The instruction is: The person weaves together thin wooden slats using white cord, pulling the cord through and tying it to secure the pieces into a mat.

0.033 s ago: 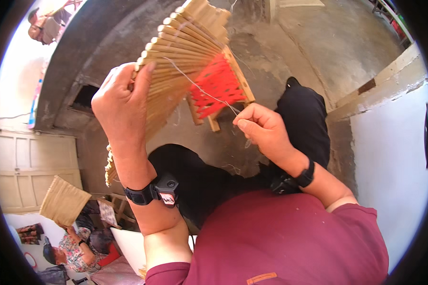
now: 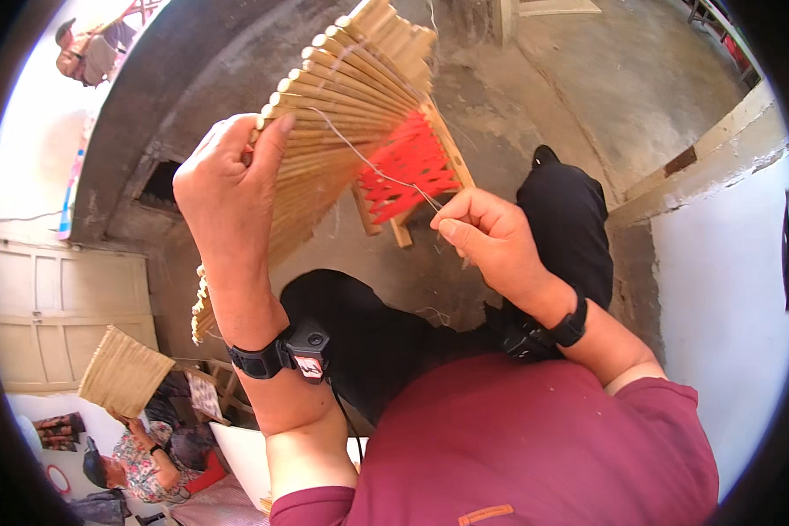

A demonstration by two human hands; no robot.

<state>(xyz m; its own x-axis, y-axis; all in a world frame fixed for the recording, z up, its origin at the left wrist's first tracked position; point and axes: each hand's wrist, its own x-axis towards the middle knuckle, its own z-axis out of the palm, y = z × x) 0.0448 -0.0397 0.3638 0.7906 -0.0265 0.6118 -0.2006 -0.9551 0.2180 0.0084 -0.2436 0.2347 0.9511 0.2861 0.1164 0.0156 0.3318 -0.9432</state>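
Bamboo stick mat (image 2: 351, 101) at eleven o'clock stays pinched along its edge by the person's left hand (image 2: 231, 180), and the right hand (image 2: 486, 232), toward two o'clock, still grips thin string (image 2: 370, 162), hardly anything having shifted, so work seems mid-step.

at eight o'clock, a co-worker (image 2: 168, 475) in a flowered shirt (image 2: 138, 458) holds up a tan panel (image 2: 124, 373); cream panelled doors (image 2: 70, 302) stand at nine, another person (image 2: 81, 60) is at ten, a white wall (image 2: 719, 272) at three.
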